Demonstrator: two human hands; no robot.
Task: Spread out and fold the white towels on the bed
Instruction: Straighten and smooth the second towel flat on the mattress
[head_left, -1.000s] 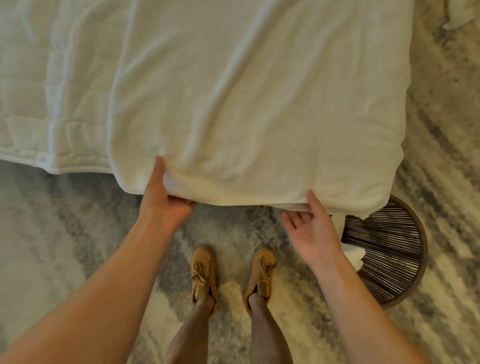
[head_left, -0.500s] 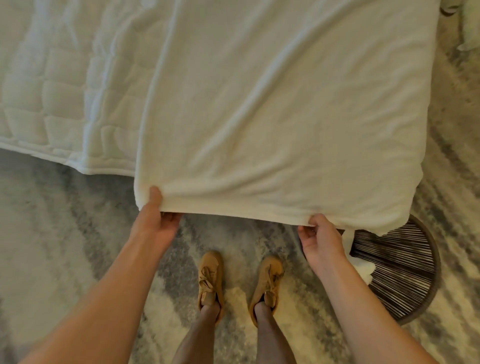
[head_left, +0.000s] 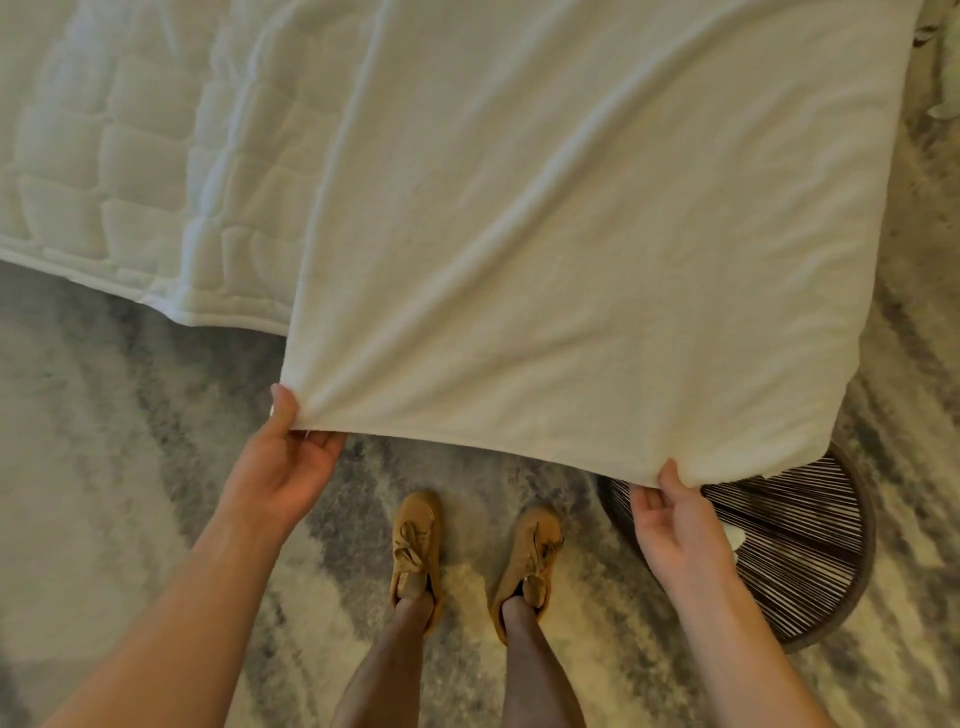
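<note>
A large white towel (head_left: 571, 234) fills most of the view, spread across the right part of the bed (head_left: 130, 171). Long soft creases run diagonally through it toward its near left corner. The bed's quilted white cover shows bare to the left of the towel, and its edge runs above the floor. The towel's near edge reaches out past the bed edge and is held up over a grey and cream patterned rug (head_left: 93, 467). At the right, on the rug, stands a round slatted basket (head_left: 800, 561) with dark ribs; the towel's near right corner hides its far rim. The left hand (head_left: 283, 467) pinches the towel's near left corner, thumb on top and fingers curled beneath the cloth. The right hand (head_left: 675, 525) pinches the near edge close to the right corner in the same way, thumb above and fingers under. Between the forearms, a pair of tan lace-up shoes (head_left: 418, 545) stands on the rug, toes pointing toward the bed.
</note>
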